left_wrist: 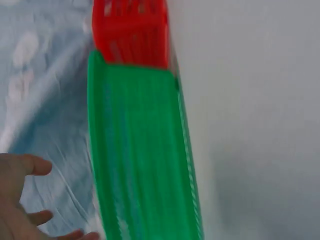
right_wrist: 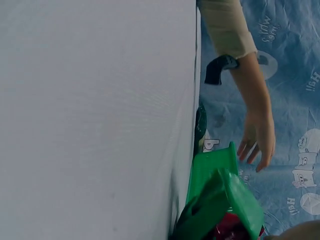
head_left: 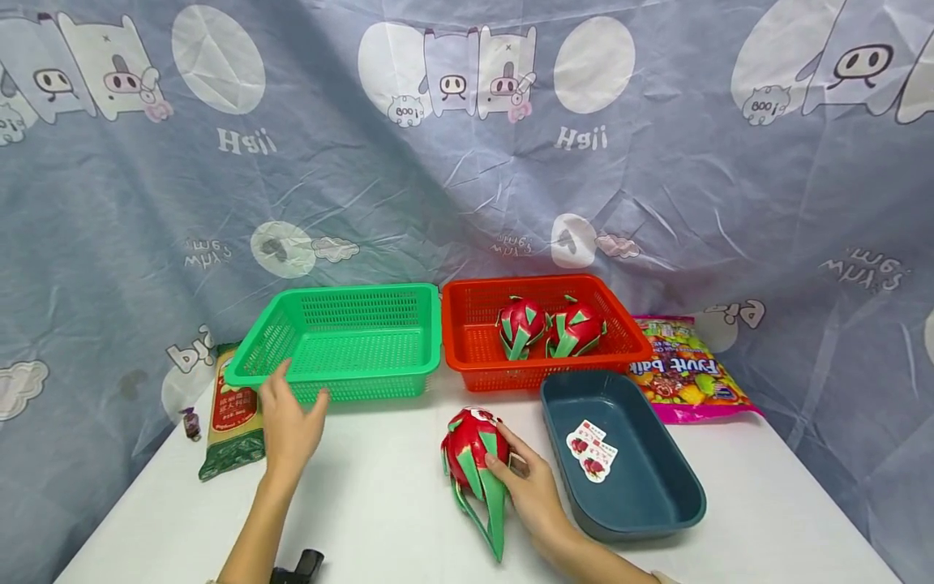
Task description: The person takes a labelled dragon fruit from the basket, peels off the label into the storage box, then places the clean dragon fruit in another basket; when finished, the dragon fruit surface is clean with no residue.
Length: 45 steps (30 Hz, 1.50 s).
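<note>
My right hand (head_left: 538, 496) grips a red dragon fruit (head_left: 467, 450) with long green leaves, thumb on a leaf and fingers at its side. A small white label shows on its top. In the right wrist view only the green leaves (right_wrist: 215, 205) and a bit of red appear, beside a blurred part of that hand. My left hand (head_left: 290, 426), fingers spread and holding nothing, is by the front left corner of the green basket (head_left: 379, 388). The left wrist view has the same hand (left_wrist: 17, 200) beside the basket's rim. Two more dragon fruits (head_left: 522, 324) lie in the red basket (head_left: 503, 378).
A dark blue tub (head_left: 657, 487) right of my right hand holds two dragon fruit stickers (head_left: 594, 461). Behind it lies a colourful snack bag (head_left: 682, 365). Left of the green basket are a green-and-yellow packet (head_left: 233, 434) and a small wrapped candy (head_left: 191, 423). A printed curtain (head_left: 467, 203) hangs behind.
</note>
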Available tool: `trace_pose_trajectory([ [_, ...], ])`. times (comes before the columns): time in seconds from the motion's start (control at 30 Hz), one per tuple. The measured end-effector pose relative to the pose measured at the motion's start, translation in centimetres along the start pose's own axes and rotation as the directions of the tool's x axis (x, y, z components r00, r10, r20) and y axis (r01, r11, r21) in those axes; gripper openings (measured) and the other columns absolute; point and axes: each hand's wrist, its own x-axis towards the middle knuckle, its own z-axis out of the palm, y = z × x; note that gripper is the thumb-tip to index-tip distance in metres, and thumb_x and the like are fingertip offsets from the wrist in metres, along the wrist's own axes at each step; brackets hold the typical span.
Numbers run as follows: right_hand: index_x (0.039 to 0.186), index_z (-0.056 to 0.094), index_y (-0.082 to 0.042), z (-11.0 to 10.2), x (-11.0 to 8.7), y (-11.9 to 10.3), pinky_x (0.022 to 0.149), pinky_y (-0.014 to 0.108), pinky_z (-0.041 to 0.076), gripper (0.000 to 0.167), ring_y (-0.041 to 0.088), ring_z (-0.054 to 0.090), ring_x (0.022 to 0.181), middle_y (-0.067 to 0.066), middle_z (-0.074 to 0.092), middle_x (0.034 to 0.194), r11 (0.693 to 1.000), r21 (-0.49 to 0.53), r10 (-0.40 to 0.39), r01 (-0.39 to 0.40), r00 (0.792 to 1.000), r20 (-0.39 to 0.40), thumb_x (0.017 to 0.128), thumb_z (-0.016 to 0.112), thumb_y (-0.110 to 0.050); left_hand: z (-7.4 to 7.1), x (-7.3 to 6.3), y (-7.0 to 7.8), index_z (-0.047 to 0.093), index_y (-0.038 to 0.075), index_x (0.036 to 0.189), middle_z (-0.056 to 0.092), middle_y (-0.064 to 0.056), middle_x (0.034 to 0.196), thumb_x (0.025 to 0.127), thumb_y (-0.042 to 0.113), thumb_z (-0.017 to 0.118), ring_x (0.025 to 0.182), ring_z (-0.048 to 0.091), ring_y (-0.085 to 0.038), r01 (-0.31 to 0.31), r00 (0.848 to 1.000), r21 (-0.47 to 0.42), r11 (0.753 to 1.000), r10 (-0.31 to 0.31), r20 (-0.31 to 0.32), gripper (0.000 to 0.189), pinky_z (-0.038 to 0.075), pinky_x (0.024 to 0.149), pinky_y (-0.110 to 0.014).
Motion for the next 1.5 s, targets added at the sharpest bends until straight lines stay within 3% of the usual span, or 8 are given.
trace_pose_trajectory([
  [0.2, 0.148, 0.023, -0.020, -0.3, -0.2, -0.6, 0.076, 0.035, 0.052, 0.077, 0.021, 0.055, 0.100, 0.024, 0.036, 0.125, 0.990, 0.092, 0.099, -0.109, 0.988, 0.115, 0.085, 0.068, -0.019, 1.9, -4.2, 2.7, 0.025, 0.009, 0.143, 0.034, -0.023, 0.133, 0.083, 0.027, 0.069, 0.118, 0.042, -0.041, -0.176, 0.911, -0.009, 0.984, 0.166, 0.376, 0.076, 0.041, 0.088, -0.056],
  [0.43, 0.147, 0.026, -0.016, -0.4, 0.0, -0.7, 0.074, 0.034, 0.052, 0.078, 0.020, 0.055, 0.094, 0.023, 0.038, 0.120, 0.989, 0.052, 0.130, -0.136, 0.986, 0.104, 0.083, 0.070, -0.022, 3.9, -8.5, 4.3, 0.009, 0.033, 0.148, 0.026, -0.007, 0.145, 0.074, 0.057, 0.068, 0.128, 0.034, -0.029, -0.265, 0.625, -0.185, 0.946, 0.315, 0.715, 0.098, 0.037, 0.095, -0.053],
  [0.53, 0.146, 0.028, -0.016, -0.4, 0.2, -0.7, 0.075, 0.034, 0.052, 0.077, 0.020, 0.055, 0.093, 0.022, 0.040, 0.120, 0.991, 0.042, 0.123, -0.127, 0.988, 0.092, 0.082, 0.071, -0.023, 5.1, -9.4, 4.8, 0.002, 0.030, 0.149, 0.025, -0.007, 0.146, 0.071, 0.063, 0.067, 0.127, 0.037, -0.031, -0.253, 0.542, -0.206, 0.945, 0.315, 0.779, 0.107, 0.039, 0.093, -0.054],
  [0.87, 0.142, 0.035, -0.009, -0.9, 0.2, -0.4, 0.075, 0.040, 0.052, 0.068, 0.021, 0.059, 0.090, 0.025, 0.039, 0.117, 0.993, 0.073, 0.084, -0.091, 0.992, 0.091, 0.083, 0.070, -0.019, 7.0, -10.4, 4.5, -0.005, 0.026, 0.149, 0.027, -0.008, 0.146, 0.068, 0.060, 0.072, 0.126, 0.038, -0.026, -0.205, 0.540, -0.200, 0.958, 0.281, 0.793, 0.116, 0.040, 0.093, -0.050],
  [0.97, 0.140, 0.037, -0.010, -1.0, 0.3, -0.3, 0.073, 0.041, 0.052, 0.066, 0.021, 0.058, 0.090, 0.024, 0.040, 0.117, 0.997, 0.033, 0.071, -0.073, 0.995, 0.073, 0.084, 0.069, -0.019, 6.9, -9.6, 3.9, -0.003, 0.025, 0.149, 0.028, -0.007, 0.145, 0.069, 0.052, 0.075, 0.125, 0.038, -0.024, -0.169, 0.489, -0.290, 0.942, 0.335, 0.806, 0.115, 0.038, 0.096, -0.047],
  [1.27, 0.142, 0.036, -0.009, -1.3, 0.5, 0.0, 0.073, 0.035, 0.049, 0.070, 0.021, 0.057, 0.093, 0.020, 0.047, 0.121, 0.996, -0.071, 0.059, -0.053, 0.995, 0.081, 0.082, 0.071, -0.018, 5.2, -4.3, 0.1, 0.030, 0.024, 0.145, 0.042, -0.010, 0.136, 0.079, 0.012, 0.074, 0.109, 0.055, -0.022, 0.148, 0.246, -0.441, 0.885, 0.399, 0.883, 0.080, 0.047, 0.085, -0.031],
  [1.37, 0.142, 0.037, -0.010, -1.5, 0.6, 0.2, 0.076, 0.030, 0.047, 0.071, 0.019, 0.057, 0.093, 0.017, 0.050, 0.121, 0.995, -0.084, 0.068, -0.058, 0.991, 0.118, 0.081, 0.072, -0.021, 5.0, -2.6, -1.2, 0.039, 0.016, 0.141, 0.047, -0.012, 0.133, 0.081, 0.008, 0.071, 0.111, 0.054, -0.025, 0.177, 0.249, -0.462, 0.869, 0.415, 0.875, 0.069, 0.046, 0.089, -0.032],
  [1.5, 0.138, 0.043, -0.011, -1.6, 0.8, 0.8, 0.075, 0.029, 0.049, 0.067, 0.018, 0.058, 0.087, 0.013, 0.055, 0.109, 0.995, -0.089, 0.048, -0.036, 0.989, 0.140, 0.079, 0.074, -0.022, 4.7, -1.2, -2.4, 0.039, 0.009, 0.140, 0.052, -0.017, 0.126, 0.084, 0.006, 0.066, 0.110, 0.055, -0.028, 0.153, 0.342, -0.482, 0.863, 0.411, 0.845, 0.062, 0.045, 0.089, -0.031],
])
